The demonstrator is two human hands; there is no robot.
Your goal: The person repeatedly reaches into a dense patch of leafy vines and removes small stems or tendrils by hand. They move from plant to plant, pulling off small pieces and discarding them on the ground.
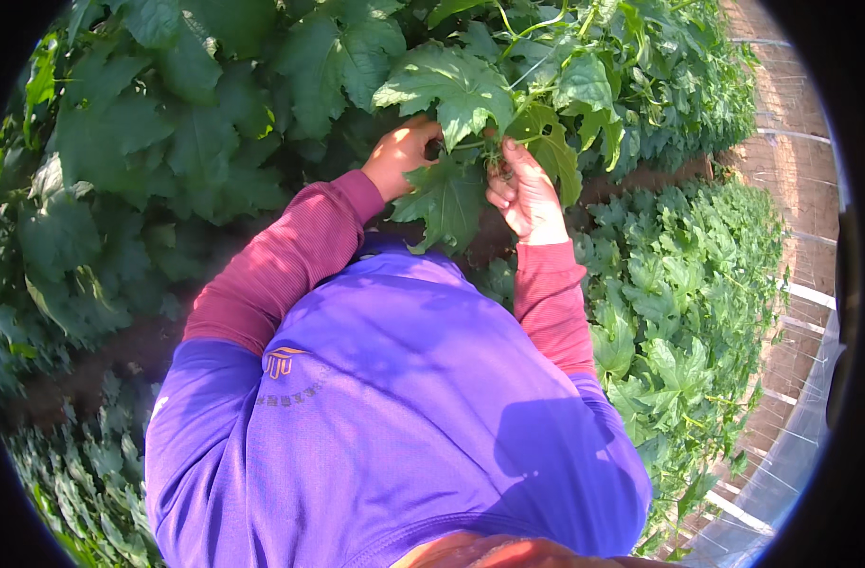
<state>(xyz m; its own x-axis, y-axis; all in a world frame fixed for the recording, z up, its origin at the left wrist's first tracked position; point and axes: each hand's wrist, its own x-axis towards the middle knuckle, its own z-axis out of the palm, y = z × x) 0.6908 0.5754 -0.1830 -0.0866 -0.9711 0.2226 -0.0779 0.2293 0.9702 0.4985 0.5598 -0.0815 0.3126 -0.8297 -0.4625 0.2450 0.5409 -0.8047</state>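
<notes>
In the head view, my left hand (402, 157) reaches in among lobed leaves of a climbing vine. Its fingertips go behind a broad sunlit leaf (450, 91), so what they touch is hidden. Opposite it, my right hand (524, 190) has thumb and fingers pinched on a small green bud cluster (495, 157) by the vine stem. A darker leaf (446, 199) hangs between the two hands. Just behind my right hand is a yellowish-green leaf (556, 157) with a small hole. A thin pale string (530, 73) runs up along the vine.
Dense foliage (184, 135) fills the upper left. Another row of leafy plants (666, 284) stands at the right, with brown soil (638, 181) between rows. Beyond it are a brown wall-like surface (780, 170) with pale bars (805, 292) and translucent sheeting (787, 454).
</notes>
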